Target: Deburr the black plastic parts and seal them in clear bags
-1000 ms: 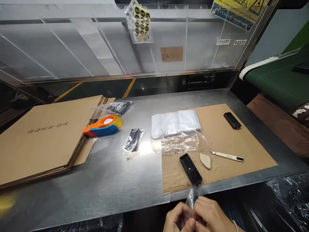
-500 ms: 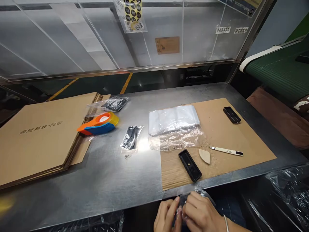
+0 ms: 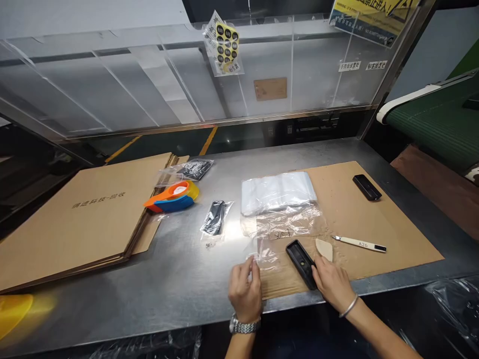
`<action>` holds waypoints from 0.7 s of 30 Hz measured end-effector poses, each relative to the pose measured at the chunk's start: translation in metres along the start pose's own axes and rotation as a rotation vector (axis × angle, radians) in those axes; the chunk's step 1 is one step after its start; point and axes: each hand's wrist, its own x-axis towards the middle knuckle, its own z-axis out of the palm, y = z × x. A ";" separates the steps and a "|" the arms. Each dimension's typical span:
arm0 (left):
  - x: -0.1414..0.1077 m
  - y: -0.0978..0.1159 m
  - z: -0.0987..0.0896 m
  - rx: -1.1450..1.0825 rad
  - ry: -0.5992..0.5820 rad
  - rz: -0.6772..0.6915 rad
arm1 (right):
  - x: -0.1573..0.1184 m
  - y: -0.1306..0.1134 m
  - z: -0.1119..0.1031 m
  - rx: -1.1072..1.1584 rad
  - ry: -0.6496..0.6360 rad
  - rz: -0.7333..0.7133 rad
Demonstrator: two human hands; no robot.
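Steel table (image 3: 187,279) at the base; flat cardboard stack (image 3: 97,209) at left; cardboard sheet (image 3: 377,214) at right, bearing the pack of clear bags (image 3: 279,192) at its far left; left hand (image 3: 246,291), fingertips pinched shut on a thin clear bag (image 3: 266,257); right hand (image 3: 334,281) touching the right side of the near black tray (image 3: 300,264), how far closed I cannot tell; craft knife (image 3: 359,243) farther right.

Factory packing station: steel workbench (image 3: 179,279), 1 green conveyor belt (image 3: 437,119), flattened cartons (image 3: 101,209), tape dispenser (image 3: 174,196), warning sign (image 3: 374,17), floor lines (image 3: 208,141).
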 end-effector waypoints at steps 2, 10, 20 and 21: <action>-0.006 0.002 0.006 0.007 -0.086 0.017 | -0.006 0.003 -0.007 0.050 -0.053 -0.005; -0.020 0.011 0.004 -0.082 -0.432 -0.003 | -0.029 -0.002 -0.012 0.335 -0.475 -0.045; -0.036 0.012 -0.003 -0.056 -0.549 0.073 | -0.028 -0.003 0.007 0.132 -0.297 0.024; -0.039 0.013 -0.002 -0.017 -0.530 0.080 | -0.030 -0.007 0.007 0.083 -0.266 0.012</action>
